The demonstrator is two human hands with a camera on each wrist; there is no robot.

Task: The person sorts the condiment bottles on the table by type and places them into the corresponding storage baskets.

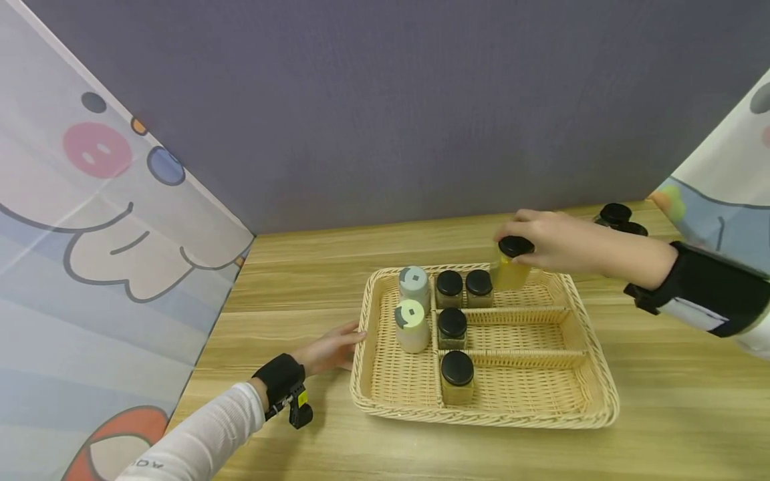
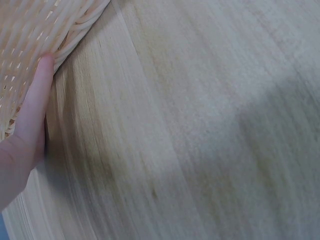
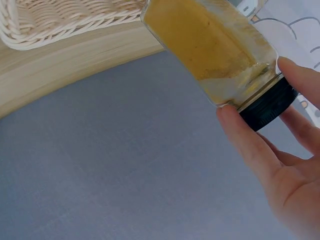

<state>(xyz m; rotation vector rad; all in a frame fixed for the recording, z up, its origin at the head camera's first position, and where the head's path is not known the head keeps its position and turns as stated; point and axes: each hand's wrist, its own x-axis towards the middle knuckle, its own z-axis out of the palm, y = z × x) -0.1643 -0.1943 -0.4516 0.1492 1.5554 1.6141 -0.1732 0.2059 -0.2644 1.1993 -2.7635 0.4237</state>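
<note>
A wicker basket (image 1: 481,422) with dividers sits on the table. My right hand (image 1: 538,237) pinches a spice jar (image 3: 200,42) by its black lid (image 3: 270,104), over the basket's back right compartment. The jar is clear glass with yellow powder inside, and tilts in the right wrist view. My left hand (image 1: 327,351) rests on the basket's left side, a straight finger (image 2: 36,97) along the woven wall; its other fingers are mostly hidden. Black-lidded jars (image 1: 452,324) stand along the middle divider. Two pale-topped shakers (image 1: 412,334) occupy the left compartment.
More black-lidded jars (image 1: 615,214) stand at the back right of the wooden table (image 1: 295,280), partly behind my right forearm. A grey panel (image 1: 385,120) rises along the back edge. Cartoon-printed sheets (image 1: 90,267) hang at both sides.
</note>
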